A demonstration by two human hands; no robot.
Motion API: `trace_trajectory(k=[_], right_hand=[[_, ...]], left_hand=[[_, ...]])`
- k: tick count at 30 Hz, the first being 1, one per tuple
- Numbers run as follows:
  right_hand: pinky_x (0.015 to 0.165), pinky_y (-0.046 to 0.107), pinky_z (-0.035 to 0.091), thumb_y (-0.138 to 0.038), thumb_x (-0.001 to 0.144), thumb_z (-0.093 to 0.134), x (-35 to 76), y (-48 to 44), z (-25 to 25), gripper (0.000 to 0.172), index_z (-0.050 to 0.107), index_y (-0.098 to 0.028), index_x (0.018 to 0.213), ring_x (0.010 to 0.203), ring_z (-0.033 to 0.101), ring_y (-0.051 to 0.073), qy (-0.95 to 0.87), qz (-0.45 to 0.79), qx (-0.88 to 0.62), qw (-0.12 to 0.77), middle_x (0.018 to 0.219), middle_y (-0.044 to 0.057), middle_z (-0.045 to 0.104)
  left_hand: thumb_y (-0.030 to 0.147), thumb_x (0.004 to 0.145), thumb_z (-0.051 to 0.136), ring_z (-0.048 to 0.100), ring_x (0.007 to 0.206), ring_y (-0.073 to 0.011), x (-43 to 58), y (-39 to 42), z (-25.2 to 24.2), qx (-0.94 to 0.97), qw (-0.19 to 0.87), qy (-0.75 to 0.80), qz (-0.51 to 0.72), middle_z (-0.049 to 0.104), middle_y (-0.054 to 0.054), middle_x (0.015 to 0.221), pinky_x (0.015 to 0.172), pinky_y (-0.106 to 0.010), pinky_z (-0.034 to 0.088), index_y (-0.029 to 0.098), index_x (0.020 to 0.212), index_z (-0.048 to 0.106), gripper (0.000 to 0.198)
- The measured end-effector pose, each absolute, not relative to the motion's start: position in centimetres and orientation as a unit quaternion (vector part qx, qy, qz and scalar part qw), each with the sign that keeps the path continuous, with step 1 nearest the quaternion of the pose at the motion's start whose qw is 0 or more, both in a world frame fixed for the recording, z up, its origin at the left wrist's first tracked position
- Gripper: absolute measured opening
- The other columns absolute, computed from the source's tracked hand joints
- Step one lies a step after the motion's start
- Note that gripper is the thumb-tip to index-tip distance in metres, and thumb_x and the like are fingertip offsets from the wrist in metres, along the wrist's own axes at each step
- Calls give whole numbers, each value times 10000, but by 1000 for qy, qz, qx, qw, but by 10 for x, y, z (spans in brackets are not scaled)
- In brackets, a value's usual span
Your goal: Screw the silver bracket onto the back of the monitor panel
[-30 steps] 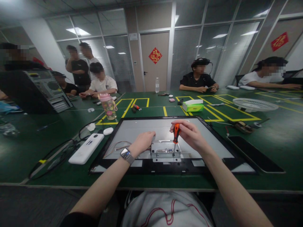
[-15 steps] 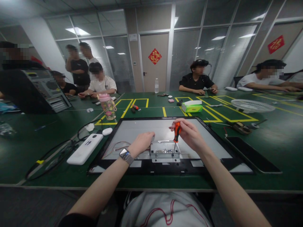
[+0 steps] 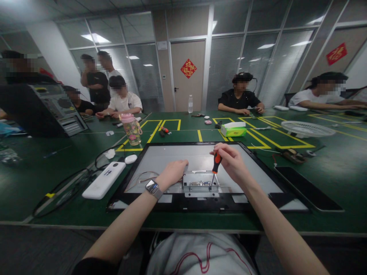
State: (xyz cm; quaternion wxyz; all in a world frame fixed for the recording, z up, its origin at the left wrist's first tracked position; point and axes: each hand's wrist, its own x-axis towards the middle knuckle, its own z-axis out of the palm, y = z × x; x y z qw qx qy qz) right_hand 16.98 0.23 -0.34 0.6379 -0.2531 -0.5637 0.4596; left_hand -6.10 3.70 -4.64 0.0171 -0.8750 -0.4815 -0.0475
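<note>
A metal bracket (image 3: pixel 197 178) is sitting on a flat panel (image 3: pixel 172 152), beneath a screwdriver (image 3: pixel 217 162).
From left: a computer tower (image 3: pixel 56 109) is standing apart; a white case (image 3: pixel 103 180) and bottle (image 3: pixel 131 130) are flanking the panel; the left hand (image 3: pixel 172 172) is meeting the bracket's left end, its fingertips hiding, grip impossible to tell; the right hand's (image 3: pixel 233 160) fingers are gripping the screwdriver; a dark slab (image 3: pixel 308 187) is lying beside the panel.

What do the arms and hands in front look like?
The left hand and right hand wear no gloves. The left wrist has a watch with a squarish face and a silvery band. A black sleeve shows on the left arm; none shows on the right arm.
</note>
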Motion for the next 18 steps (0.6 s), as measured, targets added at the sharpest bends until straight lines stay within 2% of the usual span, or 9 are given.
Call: trace_trajectory(k=[6, 12, 14, 18], right_hand=[[758, 336, 513, -461, 783, 748, 169, 1, -4, 229, 770, -244, 852, 790, 624, 198, -567, 465, -259, 628, 801, 34, 679], [668, 297, 498, -475, 679, 841, 170, 4, -5, 248, 747, -266, 773, 737, 606, 173, -579, 423, -267, 644, 780, 3, 638], [677, 307, 511, -498, 688, 832, 170, 3, -5, 265, 745, -265, 778, 743, 619, 177, -580, 432, -263, 638, 790, 9, 650], [765, 364, 540, -504, 784, 755, 169, 1, -3, 276, 740, -256, 904, 780, 653, 199, -587, 469, -260, 606, 812, 32, 697]], left_hand=[[77, 956, 384, 676, 1034, -250, -61, 38, -48, -874, 22, -482, -55, 703, -113, 1117, 858, -336, 501, 183, 1221, 556, 333], [65, 951, 383, 677, 1033, -250, -61, 38, -47, -874, 20, -483, -47, 696, -120, 1139, 866, -341, 503, 179, 1224, 555, 342], [59, 949, 383, 676, 1035, -249, -60, 37, -46, -873, 19, -486, -45, 695, -121, 1145, 869, -341, 502, 183, 1234, 552, 354], [90, 974, 366, 674, 1028, -247, -60, 36, -43, -873, 17, -487, -40, 690, -127, 1142, 863, -338, 501, 186, 1243, 547, 338]])
